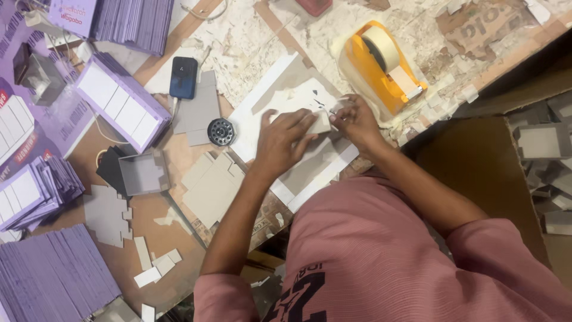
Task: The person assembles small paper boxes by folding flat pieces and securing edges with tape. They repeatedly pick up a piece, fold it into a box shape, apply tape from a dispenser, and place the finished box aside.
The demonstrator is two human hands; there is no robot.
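Grey card fills the worktable (250, 36) where a person in a pink shirt (381, 256) bends over a small folded box (320, 122). The left hand (286, 140) lies flat over the box, fingers pressed together and curled across its top, holding it down on a white board (268, 89). The right hand (356, 119) meets it at the box's right end, thumb and fingertips pinching that edge; whether a strip of tape sits between them cannot be told. Just beyond the right hand stands an orange tape dispenser (369, 68) loaded with a pale roll. Left of the board lie a dark phone (183, 76) and a round black disc (221, 131), and nearer the person flat card blanks (211, 185) rest beside a finished open box (142, 173). Purple sleeves (53, 277) are stacked along the table's left side, and more grey boxes (545, 155) are heaped in a bin at far right.
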